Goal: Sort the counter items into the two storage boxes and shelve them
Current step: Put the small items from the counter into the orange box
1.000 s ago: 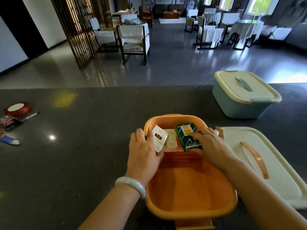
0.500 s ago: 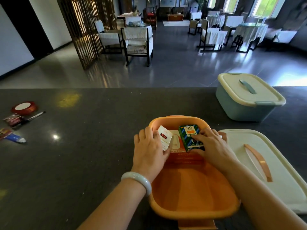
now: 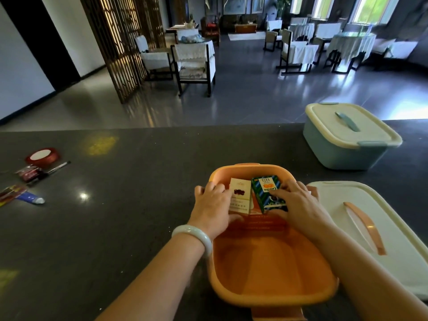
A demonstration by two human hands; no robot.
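An open orange storage box [image 3: 266,295] sits on the dark counter in front of me. At its far end my left hand [image 3: 212,210] grips a white card pack [image 3: 239,198], and my right hand [image 3: 298,205] grips a green and blue striped carton [image 3: 266,189]. Both stand side by side on an orange flat packet [image 3: 264,224] lying in the box. The box's cream lid [image 3: 393,251] with an orange handle lies on the counter to the right. A teal storage box [image 3: 342,154] with its lid on stands at the far right.
At the counter's left lie a red ribbon roll [image 3: 41,156], a pen [image 3: 55,167], a small red packet [image 3: 29,173] and a blue tube [image 3: 30,198]. Beyond the counter's far edge the floor drops away to a room with chairs and tables.
The white pack has turned from tilted to flat-facing and now stands beside the striped carton. Both hands have stayed at the box's far end.
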